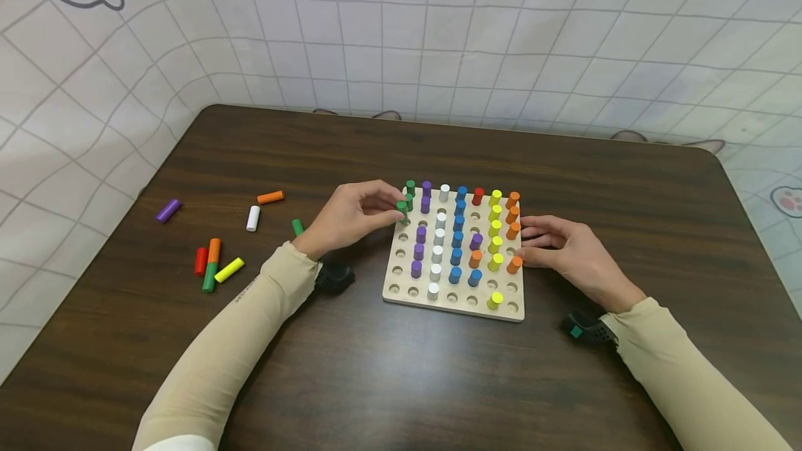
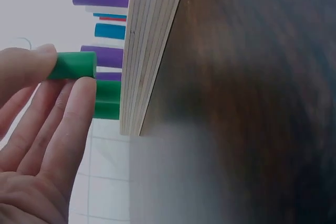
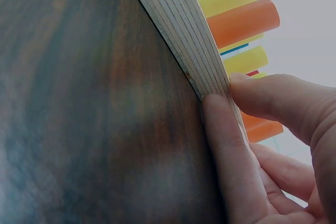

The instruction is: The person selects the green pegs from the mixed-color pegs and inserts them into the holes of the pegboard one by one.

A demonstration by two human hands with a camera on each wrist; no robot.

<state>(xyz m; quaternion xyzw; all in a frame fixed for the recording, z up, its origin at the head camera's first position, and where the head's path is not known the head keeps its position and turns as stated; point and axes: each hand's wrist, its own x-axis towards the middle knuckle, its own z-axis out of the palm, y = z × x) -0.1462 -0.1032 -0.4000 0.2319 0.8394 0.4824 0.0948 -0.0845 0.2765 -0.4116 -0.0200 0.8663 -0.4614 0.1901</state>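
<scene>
A wooden pegboard stands on the table, holding columns of coloured pegs. At its far left corner, my left hand pinches a green peg between thumb and fingers. In the left wrist view this peg is apart from the board, beside green pegs standing in it. My right hand holds the board's right edge. There the thumb lies on the upper edge and the index finger touches the side. Orange pegs stand close to that thumb.
Loose pegs lie on the table to the left: purple, white, orange, red, yellow and green. A patterned white curtain hangs behind the table.
</scene>
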